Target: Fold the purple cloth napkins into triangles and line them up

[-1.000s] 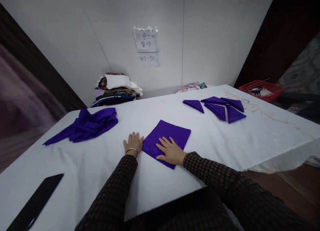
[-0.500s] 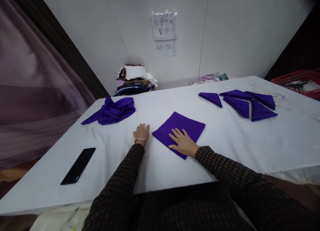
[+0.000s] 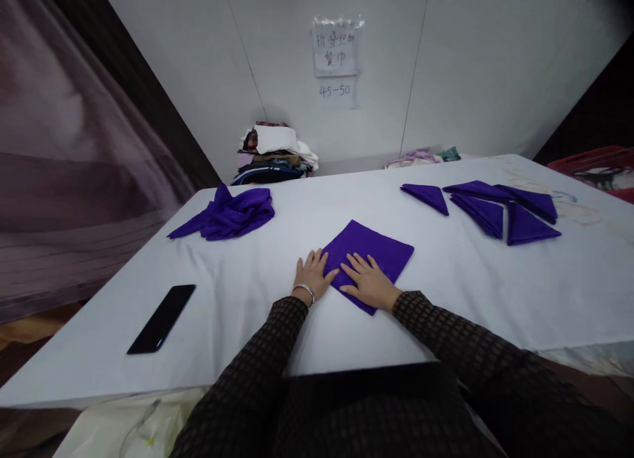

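A purple napkin [image 3: 379, 246], folded into a square, lies flat with one corner toward me. My right hand [image 3: 369, 283] rests on its lower part, palm down with fingers spread. At the napkin's left corner is my left hand [image 3: 313, 274], flat with the fingers apart and covering that corner. A bracelet circles the left wrist. Farther left lies a crumpled heap of purple cloth [image 3: 238, 213]. Several purple napkins folded into triangles, among them a single one [image 3: 426, 197] and a group [image 3: 532, 223], lie at the right back.
A white cloth covers the table [image 3: 257, 286]. A black phone-like slab [image 3: 162, 319] lies at the left. Against the wall are a stack of folded clothes [image 3: 272, 157] and a paper sign [image 3: 337, 55]. A red basket [image 3: 589, 160] stands at the far right.
My left hand has moved right, from the bare tablecloth onto the napkin's left corner. My right hand stays on the napkin. The whole view has shifted slightly.
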`<state>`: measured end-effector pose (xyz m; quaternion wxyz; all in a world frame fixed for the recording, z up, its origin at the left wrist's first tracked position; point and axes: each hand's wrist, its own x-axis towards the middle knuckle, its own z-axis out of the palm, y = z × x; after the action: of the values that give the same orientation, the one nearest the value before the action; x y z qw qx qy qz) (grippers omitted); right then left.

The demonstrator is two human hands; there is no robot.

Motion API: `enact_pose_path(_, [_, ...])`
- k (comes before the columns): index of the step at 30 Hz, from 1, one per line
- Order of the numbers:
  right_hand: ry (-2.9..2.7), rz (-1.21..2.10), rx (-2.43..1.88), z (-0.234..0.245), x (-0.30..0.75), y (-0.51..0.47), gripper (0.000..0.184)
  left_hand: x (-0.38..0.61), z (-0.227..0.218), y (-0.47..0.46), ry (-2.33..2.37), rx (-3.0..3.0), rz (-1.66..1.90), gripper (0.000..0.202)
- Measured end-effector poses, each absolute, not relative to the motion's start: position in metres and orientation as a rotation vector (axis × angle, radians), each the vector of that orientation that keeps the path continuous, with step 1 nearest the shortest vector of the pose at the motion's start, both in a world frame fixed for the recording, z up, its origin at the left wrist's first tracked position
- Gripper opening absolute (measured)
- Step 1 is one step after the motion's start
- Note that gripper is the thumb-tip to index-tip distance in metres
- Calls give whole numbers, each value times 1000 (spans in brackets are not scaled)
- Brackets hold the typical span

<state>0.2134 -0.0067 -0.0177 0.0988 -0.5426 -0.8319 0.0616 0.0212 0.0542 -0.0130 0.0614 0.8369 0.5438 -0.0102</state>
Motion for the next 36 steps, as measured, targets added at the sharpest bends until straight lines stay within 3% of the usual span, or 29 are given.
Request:
enact_pose_path(10, [-2478, 164, -1608, -17, 215, -7, 74, -20, -12, 77, 2160, 2091, 144, 57])
enact_pose_path(19, [-2455, 192, -1603, -22, 216, -6, 74, -15, -15, 70, 2053, 2074, 450, 35])
enact_pose_path(30, [-2470, 230, -1608, -18, 215, -7, 74, -1, -15, 68, 1999, 2093, 409, 39])
enact_pose_path(36, [-2477, 411, -1561, -2, 214, -5, 67, -2, -15, 68, 1990, 2094, 381, 46])
